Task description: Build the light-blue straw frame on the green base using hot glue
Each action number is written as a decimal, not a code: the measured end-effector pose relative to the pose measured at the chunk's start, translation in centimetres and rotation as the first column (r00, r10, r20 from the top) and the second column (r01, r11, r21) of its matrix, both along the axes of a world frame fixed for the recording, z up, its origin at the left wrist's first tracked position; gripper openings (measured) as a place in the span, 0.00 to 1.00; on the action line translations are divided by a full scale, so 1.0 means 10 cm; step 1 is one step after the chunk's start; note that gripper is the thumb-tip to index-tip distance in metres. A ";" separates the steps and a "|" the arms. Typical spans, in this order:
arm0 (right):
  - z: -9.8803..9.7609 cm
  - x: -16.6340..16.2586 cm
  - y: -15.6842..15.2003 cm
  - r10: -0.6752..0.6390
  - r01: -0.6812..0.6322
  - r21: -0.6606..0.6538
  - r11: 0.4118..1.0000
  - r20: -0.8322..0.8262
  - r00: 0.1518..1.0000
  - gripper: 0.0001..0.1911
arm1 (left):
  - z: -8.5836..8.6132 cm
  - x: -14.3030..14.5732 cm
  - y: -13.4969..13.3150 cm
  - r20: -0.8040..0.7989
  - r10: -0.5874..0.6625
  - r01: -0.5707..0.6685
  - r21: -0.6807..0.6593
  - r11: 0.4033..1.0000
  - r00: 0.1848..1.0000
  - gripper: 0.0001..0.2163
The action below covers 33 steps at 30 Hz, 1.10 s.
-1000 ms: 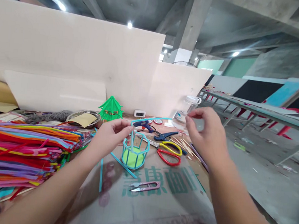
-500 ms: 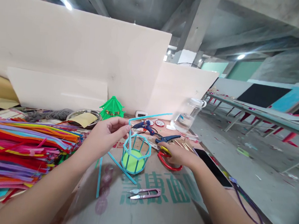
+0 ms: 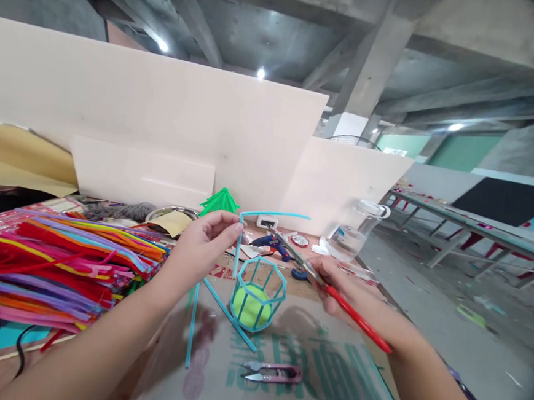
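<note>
My left hand [image 3: 212, 239] pinches a bent light-blue pipe cleaner [image 3: 277, 214] between thumb and fingertips; one arm points right and the other hangs down. In my right hand [image 3: 334, 284] is a pair of scissors [image 3: 357, 318] with red handles, raised and tilted, blades toward the upper left. Whether the blades are apart I cannot tell. Between and below the hands stands a light-blue octagonal basket frame [image 3: 272, 301] with a yellow-green base [image 3: 250, 309]. Beside it lie two loose blue strips, one straight strip [image 3: 191, 336] and one slanting strip [image 3: 232, 317]. Pink thread snips [image 3: 283, 372] lie in front.
Colourful pipe cleaners [image 3: 72, 265] are heaped on the left. Behind the frame are a green roof-shaped model [image 3: 222, 202], a blue glue gun [image 3: 270, 244], a small white device [image 3: 266, 222] and a clear bottle [image 3: 354, 234]. White boards [image 3: 154, 111] stand along the back.
My right hand has lifted the scissors off the table and turned the blades toward the pipe cleaner. My left hand keeps its pinch, now apart from the frame. The view has tilted up and left.
</note>
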State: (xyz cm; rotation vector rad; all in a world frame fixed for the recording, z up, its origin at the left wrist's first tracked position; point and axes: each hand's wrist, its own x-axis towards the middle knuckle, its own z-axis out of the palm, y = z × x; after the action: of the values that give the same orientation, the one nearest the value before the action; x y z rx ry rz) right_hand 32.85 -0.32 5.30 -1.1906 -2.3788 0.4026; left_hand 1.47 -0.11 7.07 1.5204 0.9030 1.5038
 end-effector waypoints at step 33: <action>-0.18 -0.69 -0.07 -0.067 0.020 -0.156 0.988 -0.308 0.949 0.23 | -0.17 0.11 0.03 -0.303 -0.088 0.098 0.018 0.995 0.949 0.13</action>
State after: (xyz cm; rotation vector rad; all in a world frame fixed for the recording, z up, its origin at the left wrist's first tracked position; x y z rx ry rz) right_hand 25.99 -0.98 3.50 -1.1459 -2.0752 0.7123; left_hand 2.59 0.17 5.33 1.8251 0.9676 1.2433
